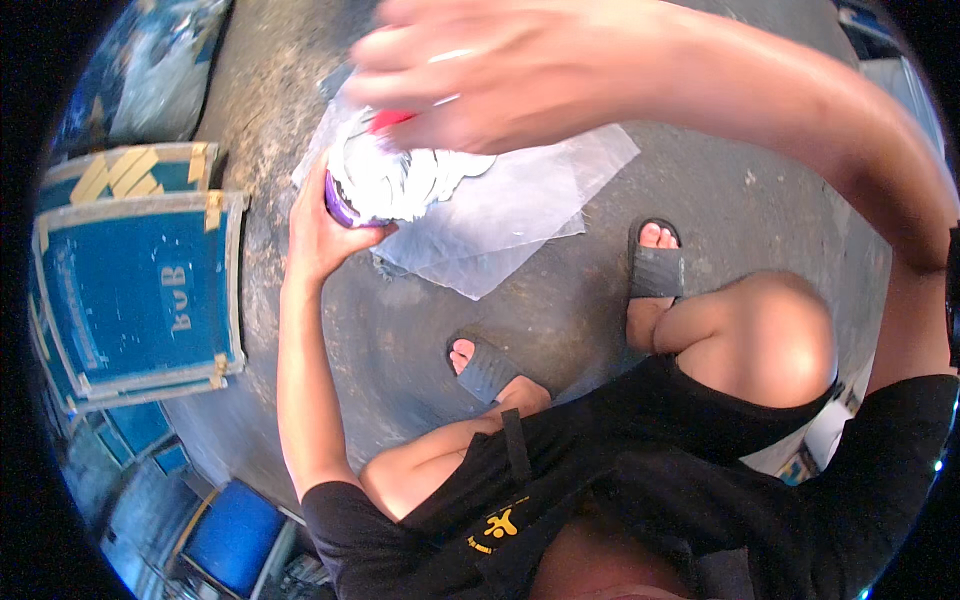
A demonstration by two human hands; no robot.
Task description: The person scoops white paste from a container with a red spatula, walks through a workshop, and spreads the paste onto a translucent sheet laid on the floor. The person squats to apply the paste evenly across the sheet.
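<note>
My left hand (321,229) grips the side of a purple tub (340,204), its thumb near the rim. Thick white paste (386,184) fills the tub and stands above the rim. Over it, my right hand (480,90) is blurred, with its fingers curled around a red object (391,120). Only a small piece of that object shows, against the white paste, so its kind is unclear. Beneath the tub, translucent plastic sheets (510,217) lie overlapping on the concrete floor.
At the left stand blue-meshed screen-printing frames (135,292) with taped corners and writing. A clear plastic bag (161,79) is beyond them. Nearer me on that side is a blue padded seat (236,536). My sandalled feet (656,259) rest on the concrete floor (570,315).
</note>
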